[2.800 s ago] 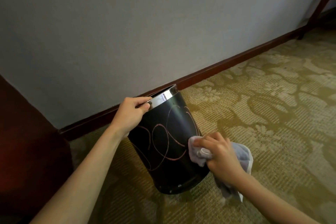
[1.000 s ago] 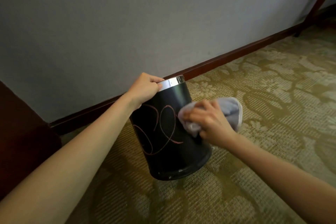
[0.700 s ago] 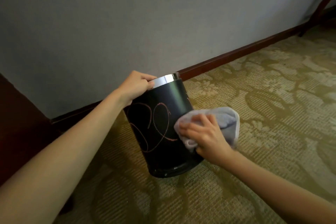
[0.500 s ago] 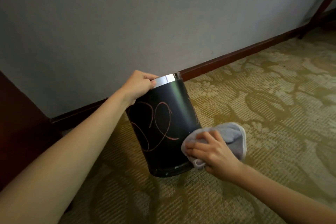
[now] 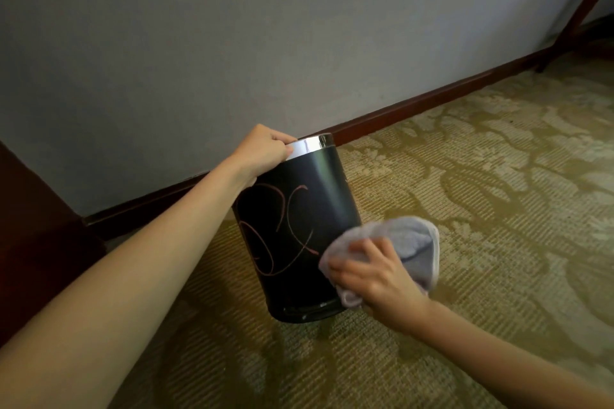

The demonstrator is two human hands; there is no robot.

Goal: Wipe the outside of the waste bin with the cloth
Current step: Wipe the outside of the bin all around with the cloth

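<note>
Right hand (image 5: 378, 279) fingers curled into a bunched grey cloth (image 5: 408, 242), pressing it against the lower side of a black waste bin (image 5: 299, 226) to its left, left hand (image 5: 262, 149) gripping the bin's chrome rim, patterned carpet (image 5: 481, 192) underneath

The room is dim and the light is soft. The wall (image 5: 265, 26) is brighter at the top right and gets darker toward the left. The far left corner is almost black. A shiny streak of light runs down the side of the waste bin (image 5: 319, 189), and its silver rim glows. The carpet (image 5: 481, 176) has a dark shadow under the bin. The right hand (image 5: 375, 279) looks a little blurry. The straight baseboard (image 5: 415, 103) bends near the edges.
</note>
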